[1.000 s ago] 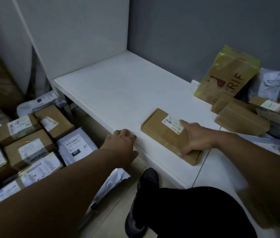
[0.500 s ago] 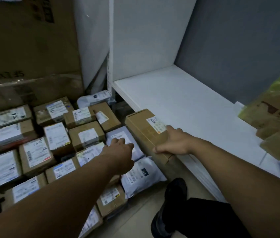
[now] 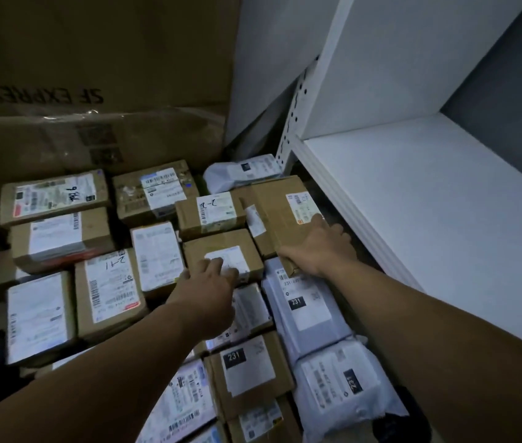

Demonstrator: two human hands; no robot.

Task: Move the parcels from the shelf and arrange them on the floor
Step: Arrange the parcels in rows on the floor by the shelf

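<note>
Here, outstretched right grip [image 3: 318,247] holds a parcel [image 3: 277,209].

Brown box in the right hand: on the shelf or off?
Off. The brown box lies among the floor parcels, left of the white shelf board; the right hand grips its near corner. Fully set down: cannot tell.

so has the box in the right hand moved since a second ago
Yes: the box, held by the right hand, went left off the white shelf, down among the floor parcels.
</note>
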